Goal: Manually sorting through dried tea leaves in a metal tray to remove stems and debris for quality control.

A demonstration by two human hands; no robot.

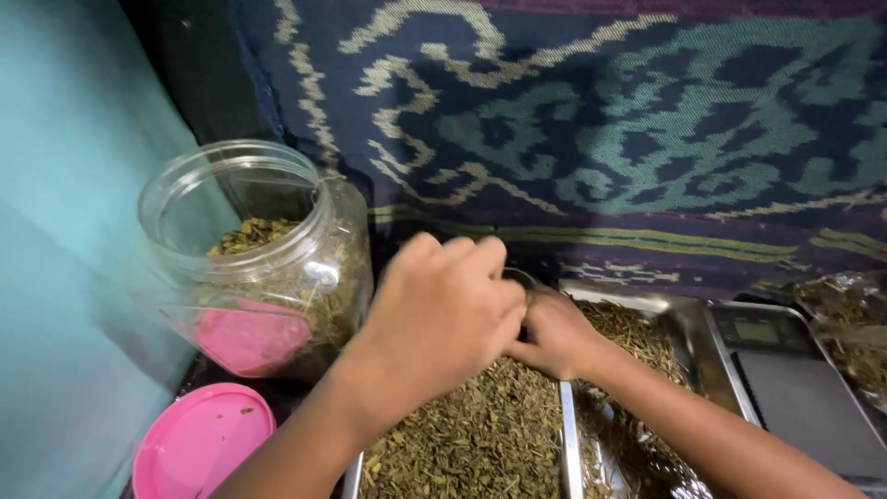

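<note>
Head view, nearest items first. Pink round lid [203,442], lying flat at lower left, a few dried flecks on it. Metal tray [570,444], its rim running up the middle of the frame, heaped with dried chopped herb [480,434], olive-brown, in short stalk pieces. A second heap of longer dried stalks [637,337] lies on the far side of that rim.

Left hand [443,310], forearm entering from below, hovers over the herb heap with fingers curled inward and bunched; what they close on is hidden, so its grip cannot be told. Right hand [554,334], forearm entering from lower right, sits just behind and touching the left, fingers folded; a thin metal edge shows between the two hands, but which hand holds it cannot be told.

Digital scale [795,388], grey platform and small display, at right, just beside the tray. Clear plastic jar [263,259], lidless, wide mouth, tilted, left of the hands; partly filled with the same dried herb; pink label on its side. Clear bag [845,319] of dried material at far right. Dark woven patterned cloth [601,120] behind; teal wall [65,231] on the left.
</note>
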